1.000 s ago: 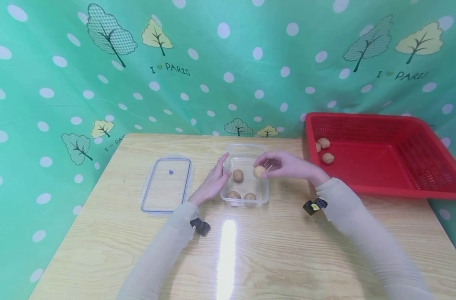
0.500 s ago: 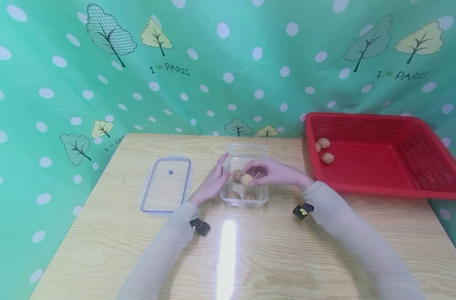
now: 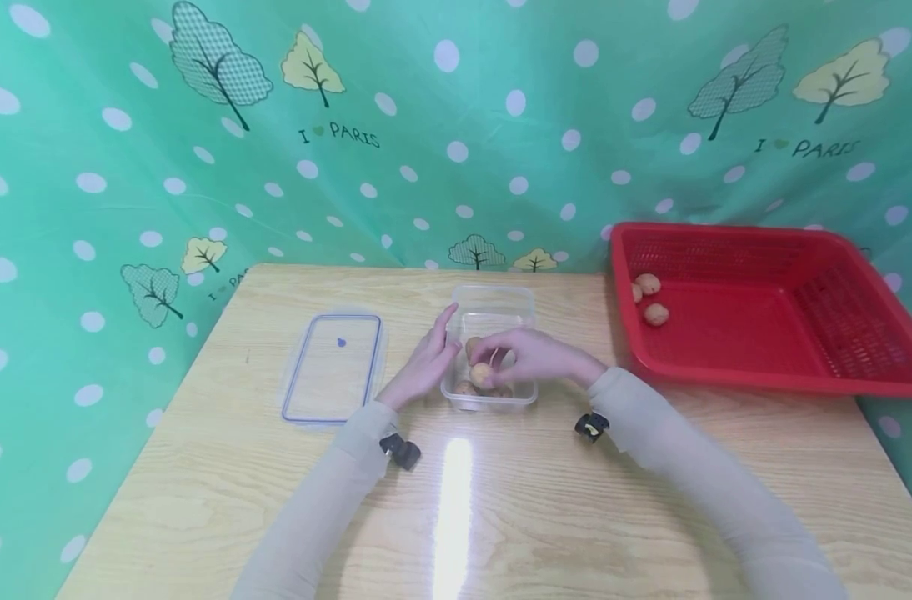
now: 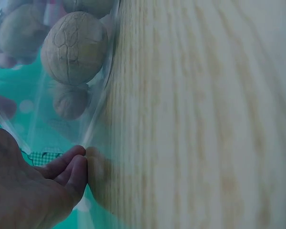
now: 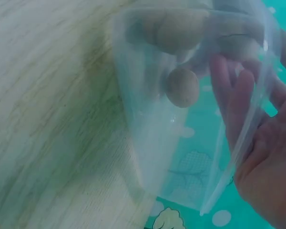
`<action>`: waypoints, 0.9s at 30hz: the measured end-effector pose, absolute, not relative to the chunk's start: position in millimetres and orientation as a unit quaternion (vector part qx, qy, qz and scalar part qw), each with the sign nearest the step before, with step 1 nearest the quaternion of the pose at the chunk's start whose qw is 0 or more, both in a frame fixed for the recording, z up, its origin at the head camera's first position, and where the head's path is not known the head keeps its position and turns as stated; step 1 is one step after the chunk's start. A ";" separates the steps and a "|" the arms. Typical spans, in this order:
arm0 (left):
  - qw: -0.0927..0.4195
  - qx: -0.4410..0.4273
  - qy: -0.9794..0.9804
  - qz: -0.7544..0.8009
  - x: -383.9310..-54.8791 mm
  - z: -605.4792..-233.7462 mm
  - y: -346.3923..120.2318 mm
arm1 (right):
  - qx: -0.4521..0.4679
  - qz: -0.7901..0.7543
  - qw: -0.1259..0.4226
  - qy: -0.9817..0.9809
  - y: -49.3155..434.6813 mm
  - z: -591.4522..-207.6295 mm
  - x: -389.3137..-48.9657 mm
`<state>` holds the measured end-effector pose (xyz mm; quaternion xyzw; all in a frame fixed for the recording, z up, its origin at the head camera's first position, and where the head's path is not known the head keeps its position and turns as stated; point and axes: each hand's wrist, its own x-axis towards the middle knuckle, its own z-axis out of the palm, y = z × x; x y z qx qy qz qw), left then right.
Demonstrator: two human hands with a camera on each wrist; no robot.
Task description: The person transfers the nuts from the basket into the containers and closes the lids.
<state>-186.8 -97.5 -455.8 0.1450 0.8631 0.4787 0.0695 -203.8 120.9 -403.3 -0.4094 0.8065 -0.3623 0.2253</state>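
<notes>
A clear plastic container [image 3: 531, 392] stands on the table with several walnuts inside. My right hand [image 3: 527, 357] reaches down into it and pinches a walnut [image 3: 482, 376] between thumb and fingers. That walnut is above the others, close to the near-left part of the container. A walnut [image 4: 74, 47] shows large through the plastic wall in the left wrist view. My left hand [image 3: 426, 362] rests against the container's left side, its index finger extended and its thumb at the rim. In the right wrist view, the right hand's fingers [image 5: 238, 102] are seen through the container wall.
A clear lid with a blue seal [image 3: 332, 367] lies left of the container. A red plastic basket [image 3: 734, 329] stands at the right, with several walnuts [image 3: 656, 315] in its left end. A green patterned cloth [image 3: 426, 125] hangs behind the wooden table [image 3: 546, 500].
My right hand, holding the walnut, has moved left and nearer over the container, towards its near-left part. The left hand has stayed at the container's left side.
</notes>
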 end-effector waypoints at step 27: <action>0.068 0.144 0.864 0.478 -186.4 -456.9 -95.5 | -0.372 -0.450 0.175 0.793 145.0 -402.3 -207.9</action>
